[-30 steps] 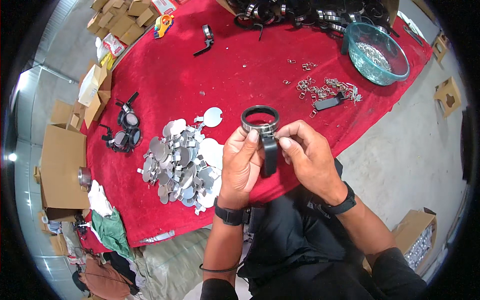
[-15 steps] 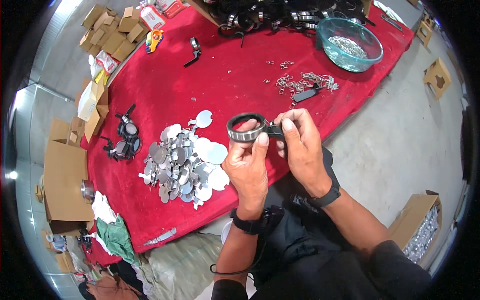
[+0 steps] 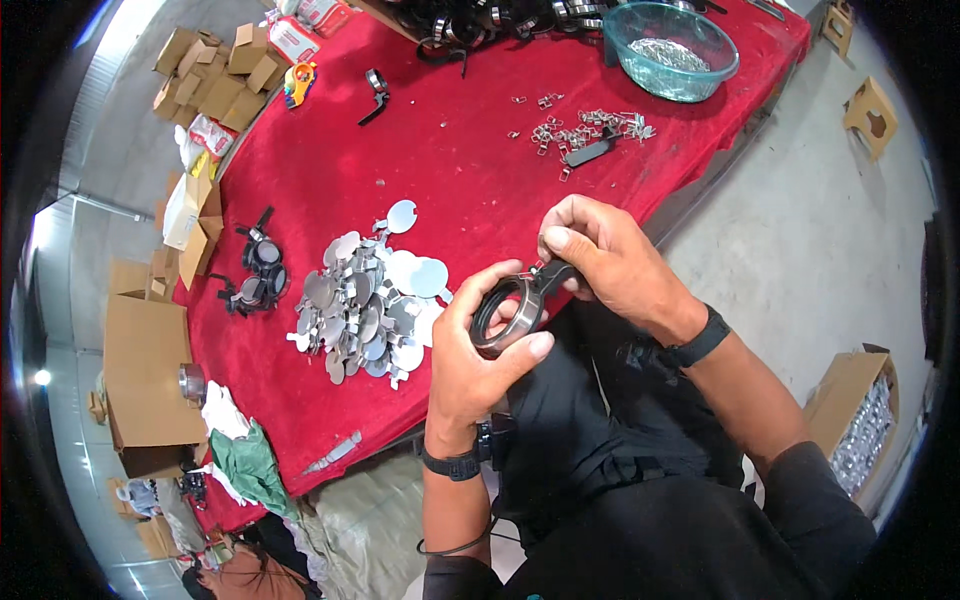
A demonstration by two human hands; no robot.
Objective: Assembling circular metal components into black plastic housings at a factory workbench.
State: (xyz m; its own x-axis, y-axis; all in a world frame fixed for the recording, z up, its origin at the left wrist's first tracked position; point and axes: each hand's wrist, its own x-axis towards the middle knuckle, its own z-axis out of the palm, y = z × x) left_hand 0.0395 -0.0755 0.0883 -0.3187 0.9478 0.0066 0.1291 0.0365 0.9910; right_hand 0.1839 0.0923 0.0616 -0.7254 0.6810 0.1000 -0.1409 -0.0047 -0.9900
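Note:
A steel ring clamp with a black inner lining and a black lever is held above the near edge of the red-covered table. My left hand is closed round its ring, thumb on the near side and fingers on the far side. My right hand pinches the lever end, by the small metal link at the joint; the fingertips partly hide it. Left of my hands lies a heap of flat silver discs with tabs. Beyond them are loose wire links and a dark lever piece.
A teal see-through bowl of small metal pins stands at the far right. More clamps lie on the left, one clamp farther back. Cardboard boxes line the left; another box is on the floor at right.
Both hands have come nearer to my body with the clamp. The ring has turned so its opening shows more, and my left fingers now wrap its outside.

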